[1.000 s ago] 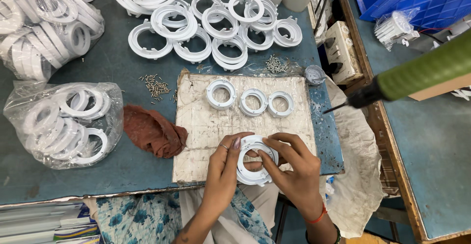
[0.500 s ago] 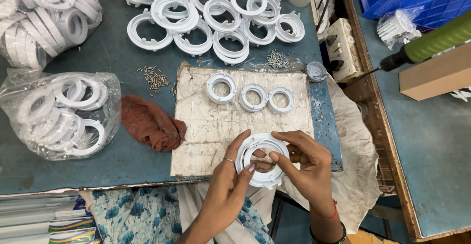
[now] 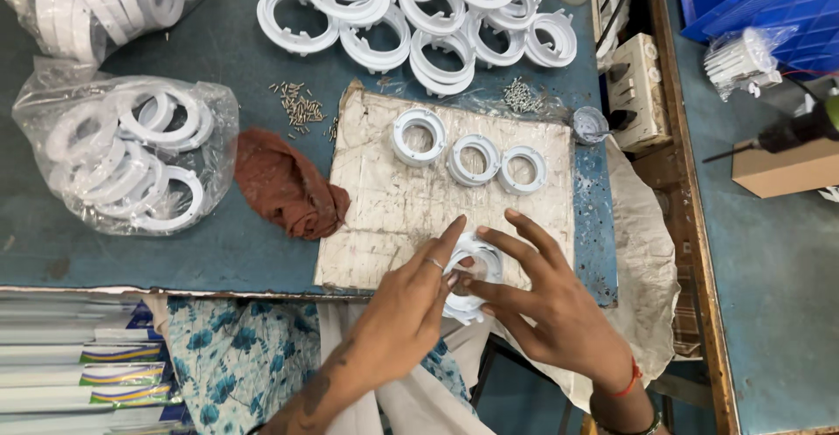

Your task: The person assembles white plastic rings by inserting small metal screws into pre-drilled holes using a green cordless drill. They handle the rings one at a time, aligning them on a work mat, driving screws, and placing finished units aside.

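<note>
Both grips, left hand (image 3: 409, 299) and right hand (image 3: 546, 308), clasp white ring (image 3: 474, 271) between them.

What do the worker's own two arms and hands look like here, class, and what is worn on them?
Both forearms are bare, with no sleeves or gloves. The left hand has a thin ring on one finger. The right hand has a red thread band at the wrist, with a darker bangle just behind it.

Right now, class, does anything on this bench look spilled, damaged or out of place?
Small metal pins lie scattered loose on the blue table, with another loose heap near the far white rings. The work board is stained, its edges ragged. A crumpled reddish cloth lies beside it.
</note>
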